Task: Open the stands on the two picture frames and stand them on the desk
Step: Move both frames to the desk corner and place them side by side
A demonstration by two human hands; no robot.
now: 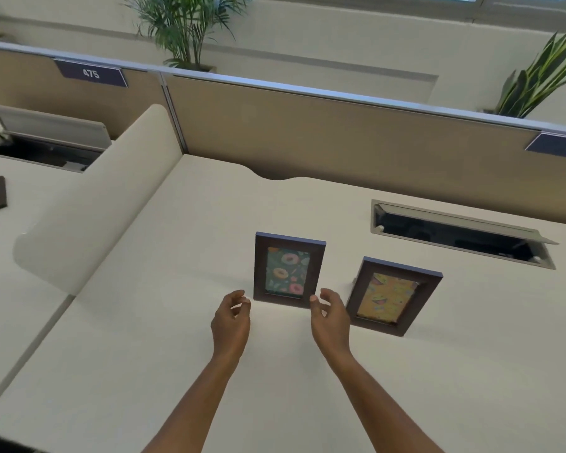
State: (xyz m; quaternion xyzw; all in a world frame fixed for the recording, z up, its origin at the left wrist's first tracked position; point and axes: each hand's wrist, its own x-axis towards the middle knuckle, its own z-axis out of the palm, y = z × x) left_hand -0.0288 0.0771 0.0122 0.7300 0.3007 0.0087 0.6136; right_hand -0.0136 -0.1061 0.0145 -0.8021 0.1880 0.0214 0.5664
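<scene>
My bare forearms reach up from the six o'clock edge, and my left hand hovers with fingers loosely curled and apart, gripping nothing, just beside the lower left corner of the dark-brown wooden frame with the donut print. My right hand is likewise spread, its thumb at or almost touching that frame's lower right corner. This frame stands upright on the cream surface, near the middle. At its four o'clock, close by but apart, the dark-brown wooden frame with the yellow emoji print also stands, turned a little. Both look placed, so the task seems nearly finished. The danger, I judge, is my right thumb: nudging that corner while pulling away could topple the donut frame backward if its hidden stand is not fully opened, or knock it into its neighbour.
</scene>
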